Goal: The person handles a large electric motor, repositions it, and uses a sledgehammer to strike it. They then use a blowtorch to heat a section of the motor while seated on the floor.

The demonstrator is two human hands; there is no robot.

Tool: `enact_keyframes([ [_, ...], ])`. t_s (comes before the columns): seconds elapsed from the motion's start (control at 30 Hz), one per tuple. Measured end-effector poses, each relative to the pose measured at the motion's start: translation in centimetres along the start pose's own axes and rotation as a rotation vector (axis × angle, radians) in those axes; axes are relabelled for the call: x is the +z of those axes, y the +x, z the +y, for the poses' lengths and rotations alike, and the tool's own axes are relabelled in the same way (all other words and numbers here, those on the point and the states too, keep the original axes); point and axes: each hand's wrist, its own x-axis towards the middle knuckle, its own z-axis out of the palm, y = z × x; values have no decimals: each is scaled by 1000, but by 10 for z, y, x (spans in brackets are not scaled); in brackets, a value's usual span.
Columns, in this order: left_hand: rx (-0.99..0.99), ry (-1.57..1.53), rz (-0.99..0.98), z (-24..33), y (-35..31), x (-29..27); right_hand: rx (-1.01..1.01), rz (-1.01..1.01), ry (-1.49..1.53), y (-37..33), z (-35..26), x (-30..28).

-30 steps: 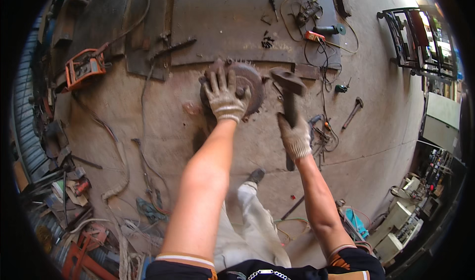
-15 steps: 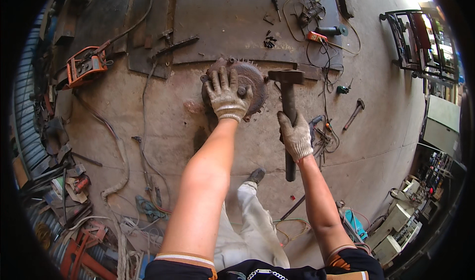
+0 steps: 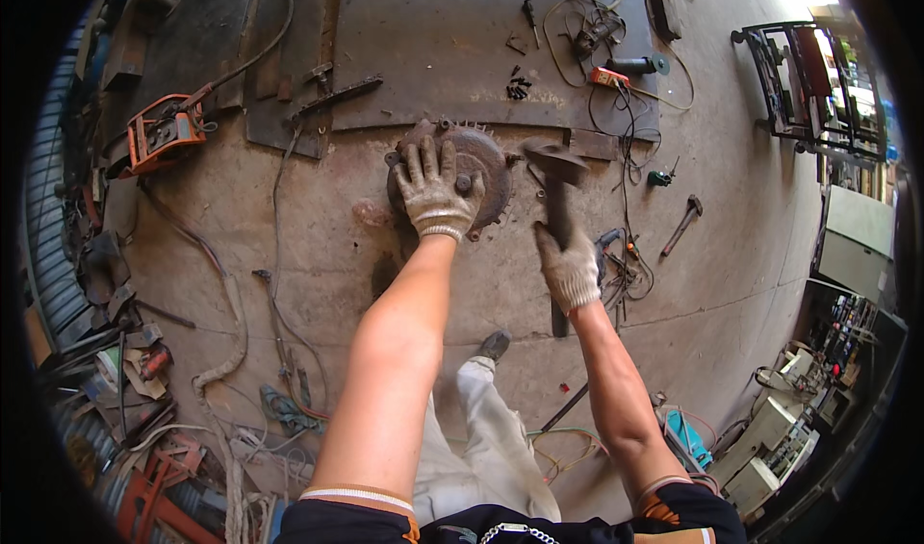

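Note:
A rusty round metal housing (image 3: 489, 174) with bolts and studs round its rim lies on the concrete floor. My left hand (image 3: 436, 193), in a dirty knitted work glove, rests on the left part of it with fingers spread. Beside the housing's right edge, apart from it, is a sledgehammer (image 3: 558, 202) with a dark handle. My right hand (image 3: 569, 262), gloved too, is closed round that handle below the head. The hammer head is smeared by motion and tilted. The handle's lower end sticks out below my hand.
Steel plates (image 3: 414, 63) cover the floor beyond the housing. A smaller hammer (image 3: 682, 227) lies to the right, near tangled cables (image 3: 630, 275). An orange-framed machine (image 3: 166, 133) stands at the left, its hoses trailing across the floor. Scrap metal (image 3: 125, 380) is heaped at the lower left.
The hammer head has tipped, its right end lower, and is now blurred. My right hand has shifted slightly left with it. My left hand keeps its place on the housing.

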Motion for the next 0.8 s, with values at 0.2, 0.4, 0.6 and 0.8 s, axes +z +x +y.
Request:
enact_keyframes([
  [0.2,-6,22,-60,1,7,2,-146,108,463,-11,0,-25],
  [0.4,-9,26,-53,-2,2,6,120,-53,121,3,10,9],
  [0.6,-11,50,-66,-2,0,7,-53,54,374,-9,-10,-30],
  [0.8,-7,73,-83,-2,4,7,-520,332,765,-26,-3,-31],
])
